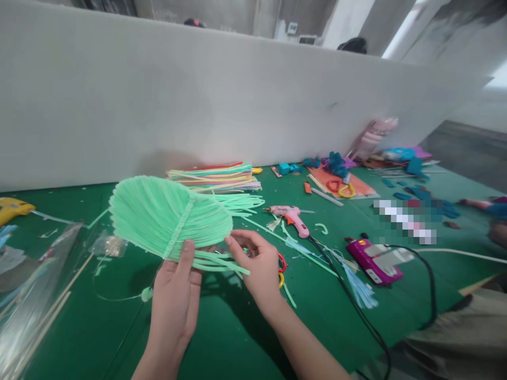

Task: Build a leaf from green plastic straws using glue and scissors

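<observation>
Indoors, green table (pixel 222 338) (white partition (pixel 198 95) behind), left hand (pixel 174 301) gripping fan (pixel 166 216), right hand (pixel 259 264) pinching its edge.

Mint-green ribbed fan (pixel 166 216), tilted, held above green table, loose ends trailing right.

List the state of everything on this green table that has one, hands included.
green leaf: held above the table, tilted, loose strands trailing
left hand: gripping the leaf, thumb on top
right hand: fingertips at the leaf's edge, grip unclear
pink glue gun: lying on the table, untouched
purple device: lying flat, untouched
coloured strips: stacked flat
</observation>
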The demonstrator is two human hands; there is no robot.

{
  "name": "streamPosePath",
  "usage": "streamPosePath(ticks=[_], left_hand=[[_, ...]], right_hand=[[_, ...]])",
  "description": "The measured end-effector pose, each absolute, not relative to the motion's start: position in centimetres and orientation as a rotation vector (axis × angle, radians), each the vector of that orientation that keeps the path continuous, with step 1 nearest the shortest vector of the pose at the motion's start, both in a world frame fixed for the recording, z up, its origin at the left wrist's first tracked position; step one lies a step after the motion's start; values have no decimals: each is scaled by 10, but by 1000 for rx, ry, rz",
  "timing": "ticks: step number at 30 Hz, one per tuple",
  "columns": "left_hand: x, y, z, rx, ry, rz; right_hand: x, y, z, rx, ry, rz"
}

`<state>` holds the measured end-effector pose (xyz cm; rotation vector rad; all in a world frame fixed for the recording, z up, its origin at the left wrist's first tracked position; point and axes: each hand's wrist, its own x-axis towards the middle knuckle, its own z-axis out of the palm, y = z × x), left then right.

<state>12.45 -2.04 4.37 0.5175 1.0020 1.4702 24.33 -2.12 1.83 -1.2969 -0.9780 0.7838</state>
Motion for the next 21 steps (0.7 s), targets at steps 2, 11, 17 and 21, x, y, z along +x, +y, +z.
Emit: streamPosePath(ticks=[2,11,17,21], left_hand=[[124,-21,44,514,993,1470],[124,-17,43,497,896,1397],[126,-17,46,471,866,1364],[125,-18,44,465,854,1339]], right_hand=[[242,-21,19,-1211,-913,904],[239,-23,20,-1099,-811,983],[239,-25,21,-1123,-847,928],[239,-25,20,-1144,-840,906]])
